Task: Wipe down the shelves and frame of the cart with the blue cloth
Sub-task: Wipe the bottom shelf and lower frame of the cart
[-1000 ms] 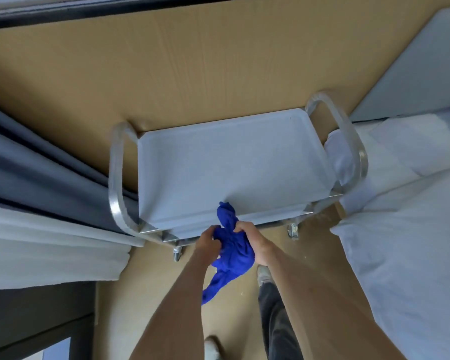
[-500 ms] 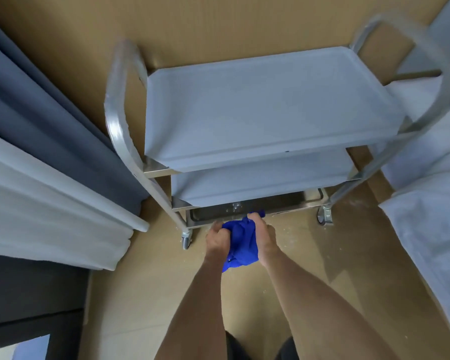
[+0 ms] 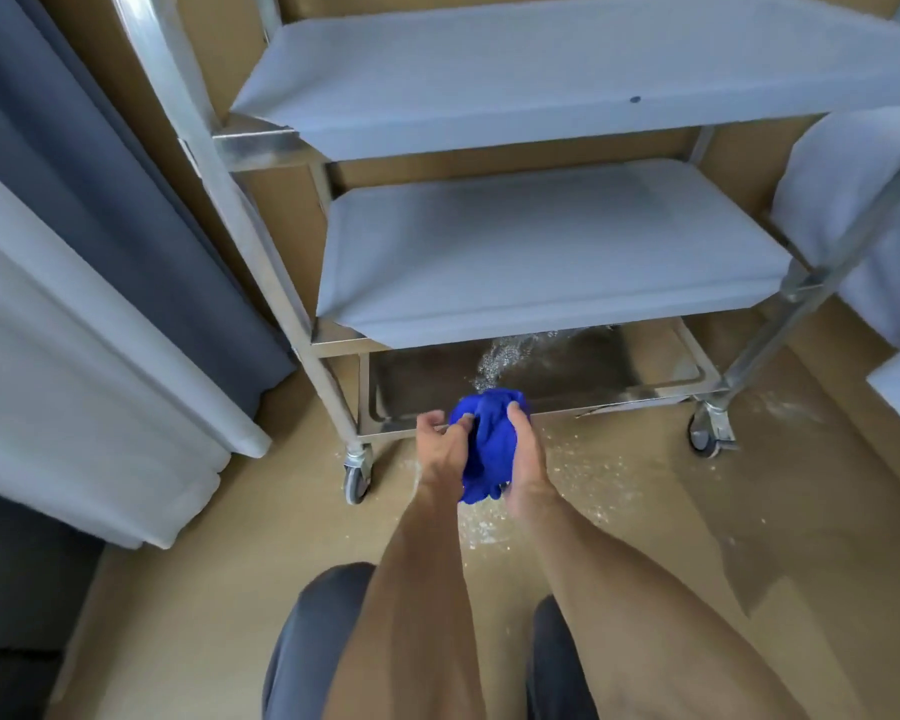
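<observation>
Gripping the bunched blue cloth [image 3: 489, 441] in both left hand [image 3: 440, 449] and right hand [image 3: 527, 449], hovering just before the cart's bottom shelf [image 3: 567, 376]. Seemingly early: speckled residue showing there, frame [image 3: 261, 241] apparently awaiting wiping.

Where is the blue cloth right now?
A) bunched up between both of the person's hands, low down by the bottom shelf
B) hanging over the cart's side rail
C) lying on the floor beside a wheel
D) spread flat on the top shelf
A: the blue cloth is bunched between the left hand and the right hand, in front of the cart's metal bottom shelf.
</observation>
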